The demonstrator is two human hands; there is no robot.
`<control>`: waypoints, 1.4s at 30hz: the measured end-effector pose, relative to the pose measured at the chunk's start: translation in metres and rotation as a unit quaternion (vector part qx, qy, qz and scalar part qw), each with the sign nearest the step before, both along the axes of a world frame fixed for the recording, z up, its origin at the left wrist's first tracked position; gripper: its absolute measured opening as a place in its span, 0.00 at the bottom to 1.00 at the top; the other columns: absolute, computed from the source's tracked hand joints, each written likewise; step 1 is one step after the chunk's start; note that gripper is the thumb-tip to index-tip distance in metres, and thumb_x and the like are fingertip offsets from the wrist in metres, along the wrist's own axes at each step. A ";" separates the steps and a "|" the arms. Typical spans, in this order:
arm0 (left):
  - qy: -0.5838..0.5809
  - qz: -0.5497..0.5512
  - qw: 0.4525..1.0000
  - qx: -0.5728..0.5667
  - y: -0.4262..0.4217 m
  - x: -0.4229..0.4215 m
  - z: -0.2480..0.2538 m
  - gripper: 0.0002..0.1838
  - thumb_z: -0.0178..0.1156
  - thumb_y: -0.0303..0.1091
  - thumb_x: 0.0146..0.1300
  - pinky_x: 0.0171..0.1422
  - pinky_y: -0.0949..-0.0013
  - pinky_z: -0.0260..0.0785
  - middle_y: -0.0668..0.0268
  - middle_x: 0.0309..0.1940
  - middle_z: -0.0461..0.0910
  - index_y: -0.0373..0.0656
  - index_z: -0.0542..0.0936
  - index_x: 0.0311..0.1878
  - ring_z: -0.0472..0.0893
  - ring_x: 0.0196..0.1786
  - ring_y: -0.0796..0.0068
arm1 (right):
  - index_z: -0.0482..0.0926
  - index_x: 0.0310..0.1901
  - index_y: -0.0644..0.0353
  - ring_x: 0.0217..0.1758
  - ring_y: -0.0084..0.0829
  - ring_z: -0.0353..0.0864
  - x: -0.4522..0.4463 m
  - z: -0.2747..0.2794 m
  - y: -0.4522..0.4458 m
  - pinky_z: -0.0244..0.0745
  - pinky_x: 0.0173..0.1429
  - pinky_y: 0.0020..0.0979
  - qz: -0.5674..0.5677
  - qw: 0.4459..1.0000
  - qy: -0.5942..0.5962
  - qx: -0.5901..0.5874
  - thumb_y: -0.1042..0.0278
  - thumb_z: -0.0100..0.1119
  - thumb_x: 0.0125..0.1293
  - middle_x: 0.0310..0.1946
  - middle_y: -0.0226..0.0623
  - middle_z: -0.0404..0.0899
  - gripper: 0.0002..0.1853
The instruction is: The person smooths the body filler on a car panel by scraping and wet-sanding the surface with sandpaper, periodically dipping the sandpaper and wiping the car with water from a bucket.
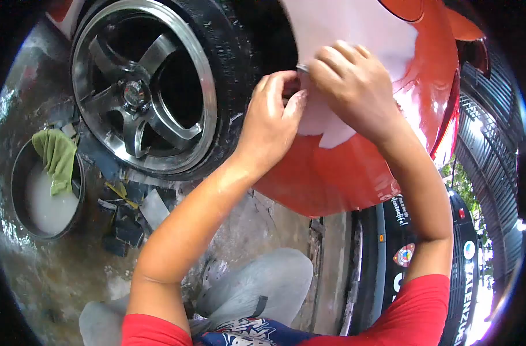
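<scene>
Both my hands are close together at the rear wheel arch of a red car (344, 179). My right hand (352, 86) has its fingers bent over a thin grey piece, apparently sandpaper (302, 68); only its edge shows. My left hand (274, 109) is curled beside the arch edge, fingertips and thumb at the same piece, with a dark gap between them. Pale, whitish filler or primer (338, 135) covers the panel around the hands, its border with the red paint uneven. Left of my left hand stands the tyre (225, 63) with its five-spoke wheel (136, 95).
A black bucket (15, 202) of milky water stands at the left, a green cloth (55, 155) over its rim. Dark sheet scraps (127, 230) lie on the wet floor beneath the wheel. A dark vehicle with white lettering (465, 288) is at the right. My grey-clad knee (263, 282) is below.
</scene>
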State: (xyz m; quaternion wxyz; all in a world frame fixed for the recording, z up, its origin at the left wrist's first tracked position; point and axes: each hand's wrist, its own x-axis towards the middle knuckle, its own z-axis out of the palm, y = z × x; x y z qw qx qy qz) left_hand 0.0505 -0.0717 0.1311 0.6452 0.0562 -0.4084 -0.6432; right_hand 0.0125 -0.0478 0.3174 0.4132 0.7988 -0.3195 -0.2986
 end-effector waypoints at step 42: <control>0.011 -0.204 0.979 -0.012 -0.031 0.001 -0.002 0.11 0.65 0.35 0.72 0.53 0.72 0.79 0.69 0.43 0.79 0.39 0.76 0.49 0.80 0.46 0.80 | 0.77 0.36 0.55 0.46 0.34 0.80 -0.006 0.029 0.031 0.75 0.47 0.36 -0.105 0.994 -0.001 -0.016 0.69 0.59 0.58 0.37 0.32 0.78 0.05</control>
